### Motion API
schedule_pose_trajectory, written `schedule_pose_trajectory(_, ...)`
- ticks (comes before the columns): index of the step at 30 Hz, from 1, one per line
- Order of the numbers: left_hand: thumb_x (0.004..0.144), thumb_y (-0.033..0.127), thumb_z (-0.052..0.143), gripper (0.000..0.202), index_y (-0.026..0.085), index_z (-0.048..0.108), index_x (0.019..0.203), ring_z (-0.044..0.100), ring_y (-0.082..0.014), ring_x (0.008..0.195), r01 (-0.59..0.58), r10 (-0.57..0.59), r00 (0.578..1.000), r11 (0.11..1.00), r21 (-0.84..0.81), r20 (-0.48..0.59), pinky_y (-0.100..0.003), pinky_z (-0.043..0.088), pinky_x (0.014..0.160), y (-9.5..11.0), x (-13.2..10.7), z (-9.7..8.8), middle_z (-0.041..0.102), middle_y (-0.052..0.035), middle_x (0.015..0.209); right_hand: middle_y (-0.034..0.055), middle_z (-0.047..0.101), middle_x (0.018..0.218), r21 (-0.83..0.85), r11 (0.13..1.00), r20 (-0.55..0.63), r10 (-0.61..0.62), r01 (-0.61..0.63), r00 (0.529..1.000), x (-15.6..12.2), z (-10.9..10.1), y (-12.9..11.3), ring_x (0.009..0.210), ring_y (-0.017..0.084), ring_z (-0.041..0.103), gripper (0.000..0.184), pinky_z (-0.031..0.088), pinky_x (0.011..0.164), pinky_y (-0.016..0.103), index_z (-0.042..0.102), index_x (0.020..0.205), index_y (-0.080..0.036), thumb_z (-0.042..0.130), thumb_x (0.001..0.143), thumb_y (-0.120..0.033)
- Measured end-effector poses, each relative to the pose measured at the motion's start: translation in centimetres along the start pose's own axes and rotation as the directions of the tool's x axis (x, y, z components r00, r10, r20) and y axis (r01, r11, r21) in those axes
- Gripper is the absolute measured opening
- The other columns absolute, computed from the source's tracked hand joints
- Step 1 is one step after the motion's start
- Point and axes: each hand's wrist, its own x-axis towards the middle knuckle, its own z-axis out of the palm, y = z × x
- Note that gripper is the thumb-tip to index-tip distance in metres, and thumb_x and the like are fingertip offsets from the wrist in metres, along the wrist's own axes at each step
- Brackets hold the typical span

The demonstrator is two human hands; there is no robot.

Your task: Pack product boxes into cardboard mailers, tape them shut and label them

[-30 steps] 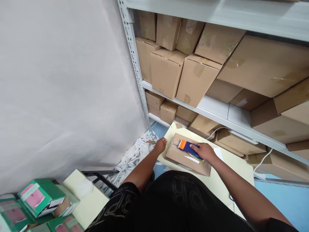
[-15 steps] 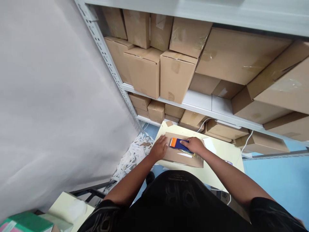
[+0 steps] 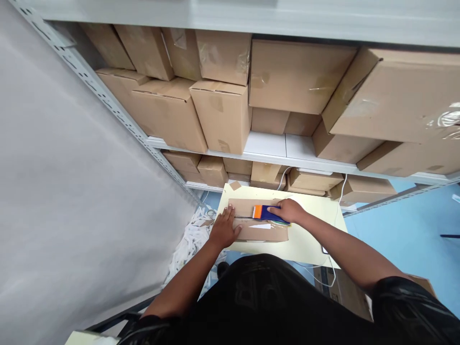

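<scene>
Box [image 3: 259, 232] lies flat on the table [image 3: 312, 242], directly in front of the person, its long axis running left to right. Left hand [image 3: 223, 229] rests open, palm down and fingers spread, on the box's left end. Right hand [image 3: 289, 211] is closed round a tool [image 3: 265, 212], blue with an orange tip, which sits on the box's top toward the far edge, right of centre; the tool's long axis follows the box's, orange tip pointing toward the left hand. A thin line, seam or tape I cannot tell, runs along the lid between tip and left hand. Paper strips [image 3: 189, 242] litter the floor left of the table, and cartons [image 3: 221, 115] fill the shelves [image 3: 273, 146] beyond
</scene>
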Motion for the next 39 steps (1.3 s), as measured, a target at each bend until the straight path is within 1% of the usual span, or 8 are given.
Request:
schedule_pose_trajectory(9,0.099,0.052,0.051,0.08,0.01,0.028,0.163,0.029,-0.035,0.156,-0.029,0.029,1.0,1.0,0.002,0.0,-0.052,0.032,0.125,-0.4,0.1,0.1,0.028,-0.0209,0.169,0.0063,0.064,0.06,0.084,0.978,0.044,0.19,-0.193,0.981,-6.1,-2.1,18.3,0.061,0.021,0.059,0.068,0.032,0.06,0.032,0.062,0.057,-0.022,0.047,0.088,-0.08)
schedule_pose_trajectory(12,0.099,0.051,0.052,0.081,0.011,0.024,0.164,0.027,-0.0335,0.157,-0.045,0.045,0.999,0.999,-0.002,0.002,-0.052,0.032,0.126,-0.5,0.3,0.1,0.025,-0.0204,0.17,0.0093,0.067,0.064,0.066,0.965,0.091,0.249,-0.255,0.964,-6.4,-0.7,21.5,0.064,0.022,0.06,0.069,0.033,0.061,0.032,0.065,0.059,-0.021,0.048,0.088,-0.081)
schedule_pose_trajectory(17,0.1,0.05,0.051,0.081,0.01,0.022,0.164,0.025,-0.0342,0.158,-0.052,0.052,0.998,0.999,0.0,0.024,-0.053,0.033,0.125,-0.4,0.5,0.0,0.023,-0.022,0.17,0.0134,0.071,0.072,0.09,0.966,0.128,0.228,-0.241,0.965,-1.9,3.7,19.7,0.072,0.025,0.065,0.065,0.039,0.066,0.032,0.07,0.062,-0.018,0.059,0.081,-0.08)
schedule_pose_trajectory(21,0.101,0.053,0.049,0.081,0.008,0.023,0.164,0.025,-0.0342,0.158,-0.042,0.042,0.999,0.999,-0.001,0.031,-0.053,0.034,0.125,-0.4,0.5,0.0,0.022,-0.0225,0.171,0.0118,0.072,0.07,0.346,0.83,0.307,0.34,-0.437,0.889,1.6,6.7,17.8,0.072,0.026,0.067,0.052,0.045,0.07,0.033,0.07,0.063,-0.016,0.08,0.072,-0.066)
schedule_pose_trajectory(24,0.101,0.053,0.049,0.082,0.009,0.022,0.165,0.025,-0.0341,0.158,-0.036,0.036,0.999,0.999,-0.014,0.027,-0.053,0.034,0.125,-0.5,0.5,0.2,0.021,-0.0218,0.171,0.01,0.076,0.077,0.504,0.684,0.39,0.366,-0.528,0.845,1.2,8.5,17.7,0.072,0.024,0.068,0.046,0.049,0.07,0.031,0.075,0.075,-0.015,0.075,0.08,-0.06)
schedule_pose_trajectory(27,0.101,0.053,0.05,0.082,0.012,0.021,0.165,0.026,-0.0343,0.158,-0.027,0.028,0.999,0.999,-0.042,0.025,-0.053,0.034,0.125,-0.6,0.5,0.4,0.02,-0.0202,0.172,0.0104,0.078,0.084,0.529,0.652,0.376,0.393,-0.543,0.839,-1.3,10.1,17.7,0.074,0.022,0.069,0.049,0.05,0.069,0.03,0.076,0.086,-0.015,0.058,0.093,-0.06)
schedule_pose_trajectory(34,0.099,0.051,0.054,0.081,0.013,0.025,0.165,0.024,-0.0337,0.158,0.001,0.003,1.0,0.99,-0.143,0.029,-0.053,0.03,0.127,-0.3,0.3,0.0,0.018,-0.0186,0.172,0.0183,0.075,0.088,0.373,0.716,0.096,0.603,-0.591,0.792,-7.7,14.5,16.9,0.085,0.03,0.07,0.061,0.045,0.069,0.034,0.073,0.079,-0.016,0.036,0.101,-0.06)
schedule_pose_trajectory(39,0.096,0.05,0.059,0.079,0.016,0.033,0.163,0.02,-0.032,0.16,0.07,-0.087,0.996,0.906,-0.418,-0.022,-0.051,0.024,0.129,-0.2,0.1,-0.2,0.016,-0.0144,0.174,0.0182,0.075,0.097,0.106,0.858,-0.186,0.513,-0.502,0.838,-7.4,18.5,14.5,0.095,0.03,0.07,0.051,0.045,0.082,0.038,0.073,0.103,-0.013,0.035,0.104,-0.047)
